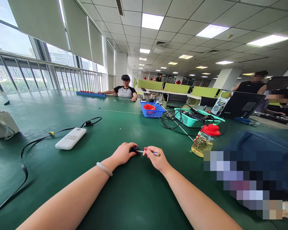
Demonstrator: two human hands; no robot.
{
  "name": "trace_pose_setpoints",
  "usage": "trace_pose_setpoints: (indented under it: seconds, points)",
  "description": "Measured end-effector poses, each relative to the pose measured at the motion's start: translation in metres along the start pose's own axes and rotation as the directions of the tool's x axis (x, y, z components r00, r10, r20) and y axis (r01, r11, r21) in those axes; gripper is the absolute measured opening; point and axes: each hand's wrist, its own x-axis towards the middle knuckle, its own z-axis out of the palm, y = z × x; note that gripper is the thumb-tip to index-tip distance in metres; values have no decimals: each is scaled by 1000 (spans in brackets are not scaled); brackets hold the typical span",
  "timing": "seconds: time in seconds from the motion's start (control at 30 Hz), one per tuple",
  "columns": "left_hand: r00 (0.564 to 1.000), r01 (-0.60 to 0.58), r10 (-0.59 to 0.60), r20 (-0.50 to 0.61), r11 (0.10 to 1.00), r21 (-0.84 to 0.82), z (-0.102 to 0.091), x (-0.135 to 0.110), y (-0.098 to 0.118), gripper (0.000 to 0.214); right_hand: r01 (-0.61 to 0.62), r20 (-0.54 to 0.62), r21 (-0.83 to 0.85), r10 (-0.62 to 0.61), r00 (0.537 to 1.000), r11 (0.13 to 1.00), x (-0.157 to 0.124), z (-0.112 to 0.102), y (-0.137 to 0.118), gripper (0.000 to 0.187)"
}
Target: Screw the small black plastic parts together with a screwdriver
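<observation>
My left hand (122, 154) is closed around a small black part (134, 149) and steadies it on the green table (139, 198). What kind of part it is I cannot make out. Between the fingers of my right hand (157, 159) is a slim pen-like tool (156, 154), perhaps a screwdriver, held nearly level. Its thin metal shaft points left and reaches the black part; whether the tip sits in it is too small to tell. A pale bangle (104, 169) circles my left wrist.
Left are a white power bank (71, 138), a black cable (26, 159) and a beige bag (2, 123). Ahead stand a blue basket (153, 113) and a green basket (194, 121) with cables. Right are a red-lidded bottle (204, 143) and dark-blue fabric (259, 143). A person (125, 88) sits opposite.
</observation>
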Motion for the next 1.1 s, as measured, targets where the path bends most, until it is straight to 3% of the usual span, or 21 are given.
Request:
trace_pose_setpoints:
  seconds: [0.1, 0.2, 0.33, 0.43, 0.5, 0.57, 0.67, 0.8, 0.87, 0.93, 1.0, 1.1]
  points:
    - [1000, 7, -7, 3, 1000, -4, 0, 0, 0, 39, 53, -46, -9, -53, 998, 999, -2, 4, 0, 48]
    - [1000, 12, -12, 7, 1000, -15, 1, 0, -1, 40, 170, 1, -167, -172, 985, 971, -5, 6, -3, 48]
    - [999, 35, -35, 1, 999, -4, 2, 1, -1, 47, 380, 169, -469, -342, 924, 797, -8, 5, -10, 43]
    - [999, 53, -53, -9, 999, 10, 4, 1, -2, 47, 477, 272, -554, -394, 878, 682, -8, 4, -13, 39]
    - [999, 44, -44, -9, 999, 8, 4, 1, -2, 48, 486, 289, -561, -392, 874, 670, -8, 3, -14, 37]
    - [999, 36, -36, -6, 999, 3, 4, 1, -2, 50, 458, 258, -545, -379, 889, 703, -8, 2, -13, 35]
    - [1000, 31, -31, -1, 1000, -3, 2, 0, -1, 52, 308, 101, -476, -296, 950, 824, -5, 0, -8, 36]
    - [999, 38, -38, 8, 999, 6, -1, -2, 1, 51, 18, -95, -198, -37, 995, 980, 2, -3, 11, 33]
    - [999, 34, -34, 6, 999, 6, -2, -3, 3, 49, -146, -127, -24, 142, 982, 989, 5, -4, 22, 29]
    - [1000, 19, -19, -1, 1000, 6, -2, -4, 4, 43, -240, -134, 87, 250, 959, 967, 8, -4, 29, 37]
    - [1000, 7, -6, -11, 1000, 13, -2, -5, 5, 39, -264, -139, 144, 284, 949, 954, 9, -3, 30, 48]
    - [1000, 11, -11, -17, 999, 30, -1, -6, 5, 38, -221, -181, 185, 254, 950, 958, 6, -1, 19, 45]
